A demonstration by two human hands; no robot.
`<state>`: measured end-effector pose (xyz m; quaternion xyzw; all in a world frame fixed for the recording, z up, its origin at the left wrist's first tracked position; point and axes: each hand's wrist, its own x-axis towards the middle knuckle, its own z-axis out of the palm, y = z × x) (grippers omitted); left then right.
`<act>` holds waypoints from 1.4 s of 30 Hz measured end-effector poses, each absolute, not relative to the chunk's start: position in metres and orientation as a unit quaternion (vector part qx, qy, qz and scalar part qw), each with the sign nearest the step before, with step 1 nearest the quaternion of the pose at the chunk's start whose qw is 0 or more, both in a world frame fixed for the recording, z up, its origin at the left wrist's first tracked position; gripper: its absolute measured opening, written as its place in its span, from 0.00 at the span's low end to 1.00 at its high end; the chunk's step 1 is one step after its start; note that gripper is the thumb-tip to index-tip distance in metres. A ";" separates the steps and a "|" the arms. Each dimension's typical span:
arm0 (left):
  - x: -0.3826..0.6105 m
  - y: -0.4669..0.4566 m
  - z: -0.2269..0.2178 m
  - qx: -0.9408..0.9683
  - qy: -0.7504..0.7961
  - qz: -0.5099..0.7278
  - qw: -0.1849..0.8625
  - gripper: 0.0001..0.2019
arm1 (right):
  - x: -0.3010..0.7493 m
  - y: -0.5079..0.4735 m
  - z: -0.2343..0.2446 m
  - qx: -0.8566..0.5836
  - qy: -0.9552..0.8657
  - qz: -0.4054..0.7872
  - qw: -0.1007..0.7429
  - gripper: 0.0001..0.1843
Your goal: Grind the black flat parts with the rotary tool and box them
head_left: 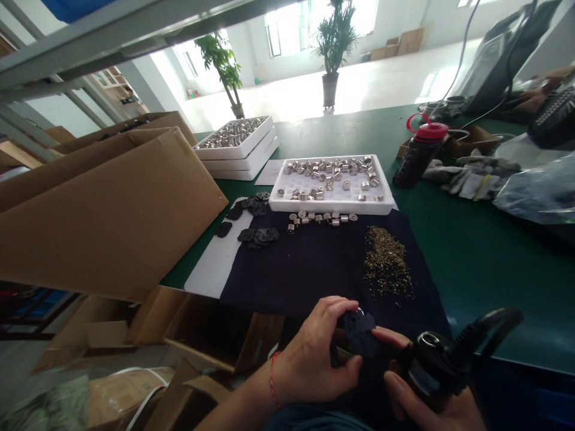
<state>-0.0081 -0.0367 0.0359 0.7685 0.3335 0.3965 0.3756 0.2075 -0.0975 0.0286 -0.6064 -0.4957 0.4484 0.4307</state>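
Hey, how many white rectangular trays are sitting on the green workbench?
4. Three white rectangular trays are stacked at the back beside the brown cardboard box, and one lies nearer, holding silver metal cylinders. The stack might hide more.

We look out from the person's head, forward and down across a green workbench (476,257), with the frame rolled so the bench edge slopes. The left hand (309,353) and right hand (431,407) sit very near, along the bottom edge. White trays (332,209) lie mid-frame, and distant windows (287,33) show along the top.
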 end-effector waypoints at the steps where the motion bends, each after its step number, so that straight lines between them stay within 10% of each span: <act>1: -0.006 -0.035 0.036 0.769 0.338 0.401 0.366 0.41 | 0.207 -0.096 0.029 -0.607 -0.491 0.450 0.434 0.30; 42: 0.012 -0.036 0.022 0.786 0.416 0.369 0.273 0.42 | 0.226 -0.086 -0.012 -0.632 -0.478 0.459 0.402 0.36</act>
